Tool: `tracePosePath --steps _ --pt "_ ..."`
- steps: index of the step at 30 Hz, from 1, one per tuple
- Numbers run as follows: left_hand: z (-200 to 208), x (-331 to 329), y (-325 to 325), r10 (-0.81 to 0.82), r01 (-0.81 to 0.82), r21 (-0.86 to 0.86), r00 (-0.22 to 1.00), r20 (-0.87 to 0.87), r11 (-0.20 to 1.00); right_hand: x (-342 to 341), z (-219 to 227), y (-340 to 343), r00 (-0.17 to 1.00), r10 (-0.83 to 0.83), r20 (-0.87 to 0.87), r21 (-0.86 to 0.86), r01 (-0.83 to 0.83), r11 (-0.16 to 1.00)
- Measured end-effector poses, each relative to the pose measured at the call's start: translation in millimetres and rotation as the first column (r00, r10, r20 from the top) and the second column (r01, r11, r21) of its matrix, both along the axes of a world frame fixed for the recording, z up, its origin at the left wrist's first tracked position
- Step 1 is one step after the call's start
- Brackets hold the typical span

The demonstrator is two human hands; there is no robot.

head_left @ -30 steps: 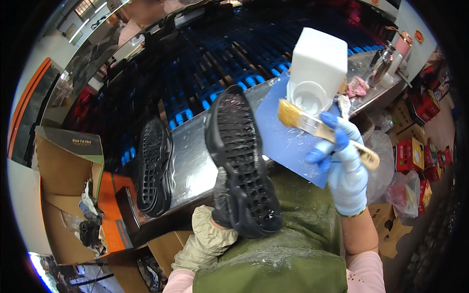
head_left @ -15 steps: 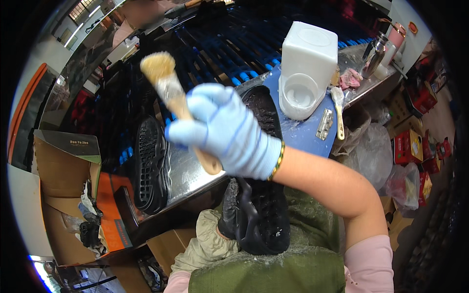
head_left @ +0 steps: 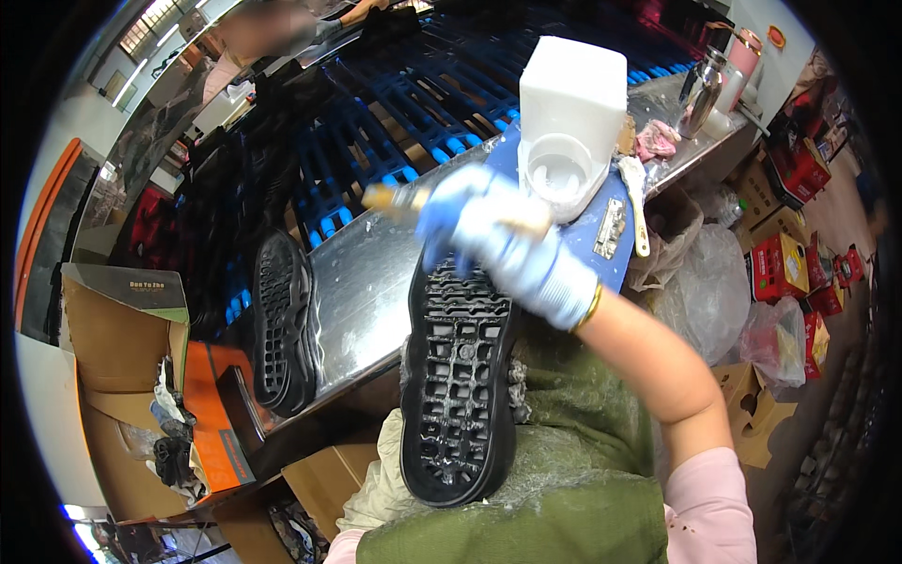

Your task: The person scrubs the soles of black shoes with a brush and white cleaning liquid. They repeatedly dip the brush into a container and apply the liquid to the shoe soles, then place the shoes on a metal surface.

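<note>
A black shoe sole with a grid of square hollows lies over my lap, whitish wet streaks in its hollows. From beneath, my left hand grips it; only greyish, crusted glove fingertips show at the sole's right edge, and the rest is hidden. Above the toe end, my right hand, in a light blue glove and blurred by motion, is closed round a brush whose bristles point left. Another black sole stands on the metal bench to the left.
A white cut-open jug stands on a blue board, beside a second brush and a small metal piece. Behind runs a conveyor with blue rollers. An open carton is at left; plastic bags hang right.
My right hand with the brush has moved right and slightly lower. The sole has turned so its gridded face shows fully, and it now stretches farther left.
</note>
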State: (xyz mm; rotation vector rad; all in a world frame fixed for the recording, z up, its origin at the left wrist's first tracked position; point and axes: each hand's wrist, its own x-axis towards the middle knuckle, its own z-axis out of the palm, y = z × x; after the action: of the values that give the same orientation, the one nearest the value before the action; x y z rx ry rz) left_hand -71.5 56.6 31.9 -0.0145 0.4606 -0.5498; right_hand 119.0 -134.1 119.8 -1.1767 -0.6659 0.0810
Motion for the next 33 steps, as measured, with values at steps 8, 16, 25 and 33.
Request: tracePosePath --steps 8,16,25,33 --pt "-15 13 -8 0.003 -0.016 0.108 0.993 0.12 0.994 -120 -23 61 0.95 0.292 0.108 0.085 -0.301 0.95" --pt "-17 30 -15 0.042 -0.075 0.119 0.966 0.256 0.99 -89 17 -21 0.968 0.067 -0.243 0.233 -0.009 0.972" --pt "-10 14 -9 0.151 -0.173 0.085 0.964 0.221 0.981 -67 13 -47 0.896 -0.119 -0.428 0.484 0.338 0.807" --pt "0 9 -11 0.234 -0.247 0.042 0.951 0.2 0.968 -27 6 -61 0.905 -0.339 -0.257 0.232 0.399 0.887"
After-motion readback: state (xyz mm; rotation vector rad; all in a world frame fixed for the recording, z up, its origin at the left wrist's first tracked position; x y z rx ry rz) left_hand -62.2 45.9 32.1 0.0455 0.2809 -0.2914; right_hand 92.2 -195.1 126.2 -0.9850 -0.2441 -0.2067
